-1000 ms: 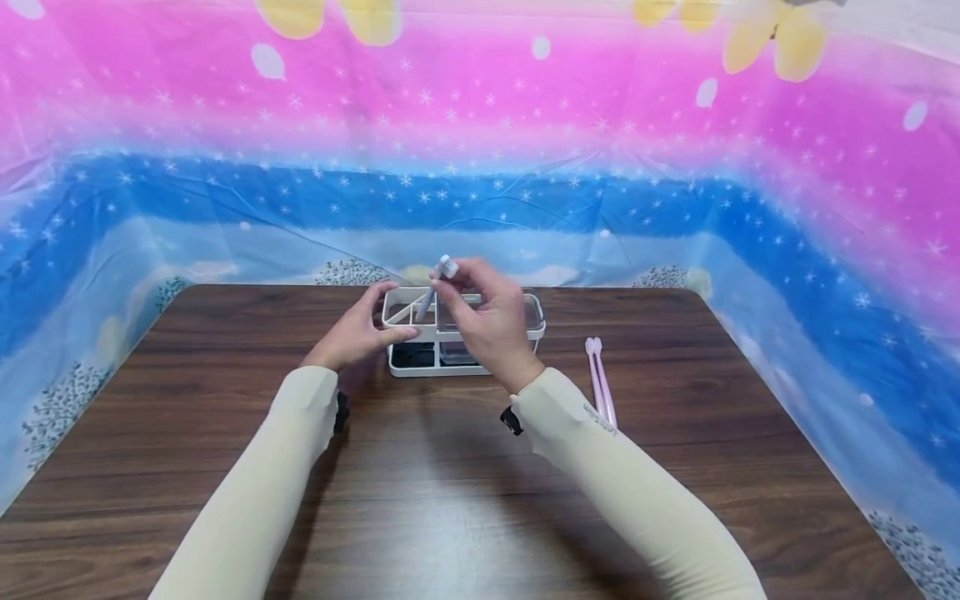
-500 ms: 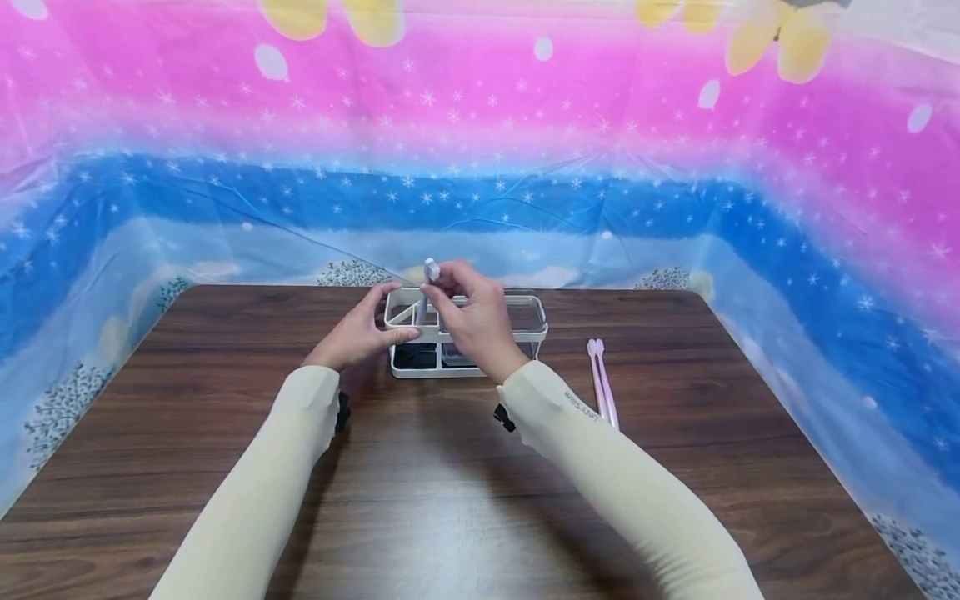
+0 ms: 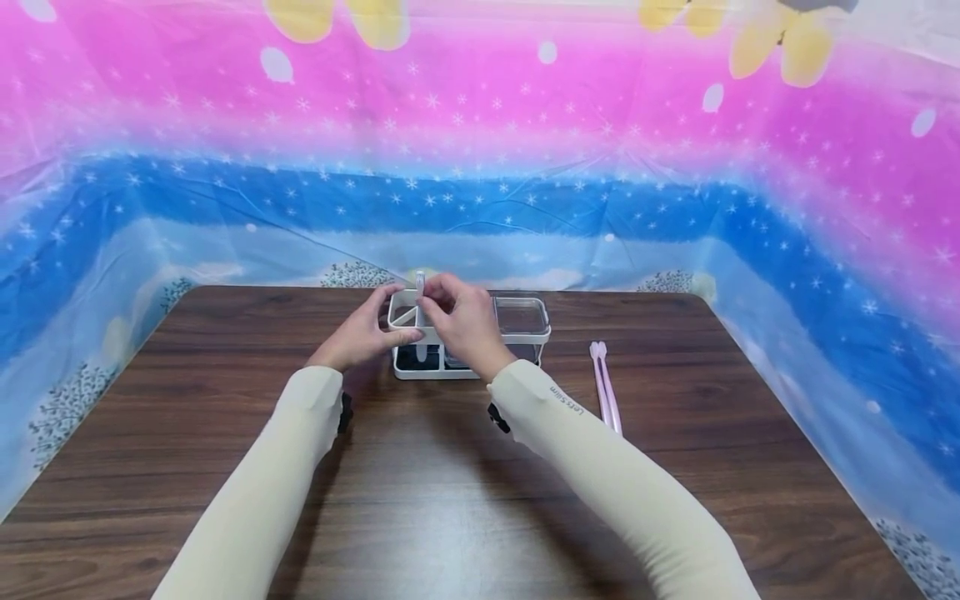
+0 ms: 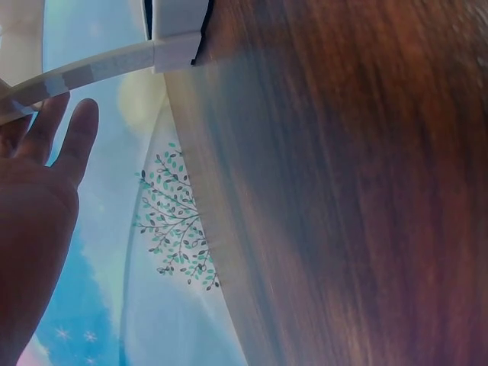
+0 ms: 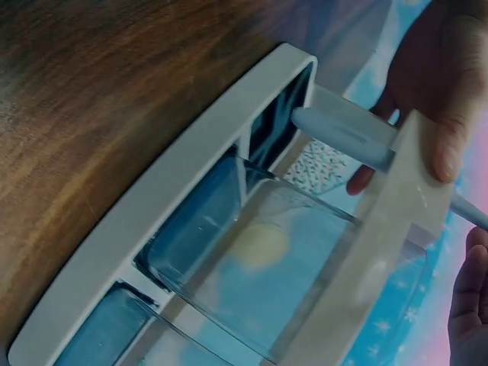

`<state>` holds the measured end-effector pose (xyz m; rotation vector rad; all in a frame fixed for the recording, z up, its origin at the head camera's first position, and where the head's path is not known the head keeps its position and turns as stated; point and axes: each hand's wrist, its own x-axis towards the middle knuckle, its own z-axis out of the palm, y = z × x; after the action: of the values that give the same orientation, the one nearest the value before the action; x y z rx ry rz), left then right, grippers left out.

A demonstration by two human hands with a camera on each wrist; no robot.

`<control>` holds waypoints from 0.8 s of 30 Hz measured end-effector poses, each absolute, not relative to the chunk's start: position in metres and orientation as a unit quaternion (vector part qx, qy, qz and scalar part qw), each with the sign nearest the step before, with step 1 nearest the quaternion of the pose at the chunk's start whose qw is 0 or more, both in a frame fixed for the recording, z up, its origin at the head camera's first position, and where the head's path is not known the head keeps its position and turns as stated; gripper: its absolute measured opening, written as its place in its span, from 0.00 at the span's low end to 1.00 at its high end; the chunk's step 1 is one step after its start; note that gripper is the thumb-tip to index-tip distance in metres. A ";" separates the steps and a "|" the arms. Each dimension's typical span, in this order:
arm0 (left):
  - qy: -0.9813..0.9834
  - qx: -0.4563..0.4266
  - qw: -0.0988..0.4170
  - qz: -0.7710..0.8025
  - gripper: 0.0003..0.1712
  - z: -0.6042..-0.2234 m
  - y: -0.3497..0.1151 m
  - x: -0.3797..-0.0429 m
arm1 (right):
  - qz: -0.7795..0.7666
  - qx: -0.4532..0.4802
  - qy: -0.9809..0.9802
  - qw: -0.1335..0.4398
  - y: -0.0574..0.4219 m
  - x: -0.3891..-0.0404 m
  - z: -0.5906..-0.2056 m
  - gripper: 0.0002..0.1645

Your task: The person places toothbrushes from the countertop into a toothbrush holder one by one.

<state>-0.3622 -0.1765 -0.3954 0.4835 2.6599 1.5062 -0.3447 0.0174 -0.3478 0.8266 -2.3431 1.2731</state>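
A white two-tier toothbrush holder (image 3: 519, 338) stands at the back of the table, with clear cups (image 5: 263, 252) set in it. My left hand (image 3: 352, 335) grips the left end of its upper frame, thumb in front and fingers behind. Between thumb and fingers, my right hand (image 3: 474, 327) pinches a grey toothbrush (image 3: 420, 283) near its pale head. The brush stands upright through a slot in the upper tier. In the right wrist view the rounded end of its handle (image 5: 343, 137) hangs below that frame, close over the dark base pad (image 5: 278, 118).
Two pink toothbrushes (image 3: 605, 387) lie side by side on the wooden table (image 3: 435, 508), right of the holder. A printed cloth backdrop (image 3: 510, 200) hangs behind and around the table's back edge (image 3: 615, 293).
My right hand has moved left and lowered the toothbrush, which turned from tilted to upright as its handle passed down through the upper tier. My left hand stays on the holder.
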 end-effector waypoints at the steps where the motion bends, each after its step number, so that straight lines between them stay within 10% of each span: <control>1: 0.858 0.158 0.022 0.488 0.54 -0.395 -0.176 -0.362 | 0.445 0.288 -0.831 0.169 0.017 -0.345 -0.349 0.05; 24: 0.864 0.159 0.013 0.477 0.53 -0.395 -0.177 -0.362 | 0.445 0.262 -0.847 0.122 0.034 -0.348 -0.353 0.15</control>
<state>-0.3617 -0.1765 -0.3946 0.4956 2.6932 1.4853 -0.3479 0.0341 -0.3532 0.7661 -2.4727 1.2998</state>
